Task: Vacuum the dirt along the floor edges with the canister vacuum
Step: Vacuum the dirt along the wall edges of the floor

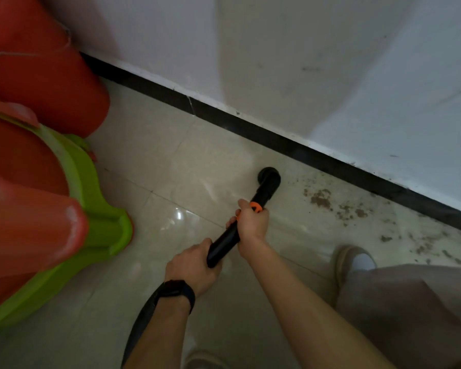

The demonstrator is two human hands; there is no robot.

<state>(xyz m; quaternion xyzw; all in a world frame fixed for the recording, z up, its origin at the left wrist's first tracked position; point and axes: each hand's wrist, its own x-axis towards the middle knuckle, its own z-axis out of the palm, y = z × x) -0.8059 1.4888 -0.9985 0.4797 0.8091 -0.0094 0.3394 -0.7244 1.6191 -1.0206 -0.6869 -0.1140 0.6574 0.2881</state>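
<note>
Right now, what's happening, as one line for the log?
left hand: grips black vacuum tube end | right hand: grips tube at orange collar | round black nozzle: on beige floor tiles | brown dirt: beside black baseboard

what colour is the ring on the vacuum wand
Orange ring on the black wand, seen in the head view.

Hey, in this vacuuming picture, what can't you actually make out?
Head view:
- Canister vacuum body: out of frame; the hose runs off the bottom edge.
- Nozzle opening: faces the floor, hidden by its own body.
- Wand: partly covered by the right hand and left hand.
- Dirt: patch continues past the right edge.
- Red and green plastic item: blurred, cut by the left edge; unidentifiable.
</note>
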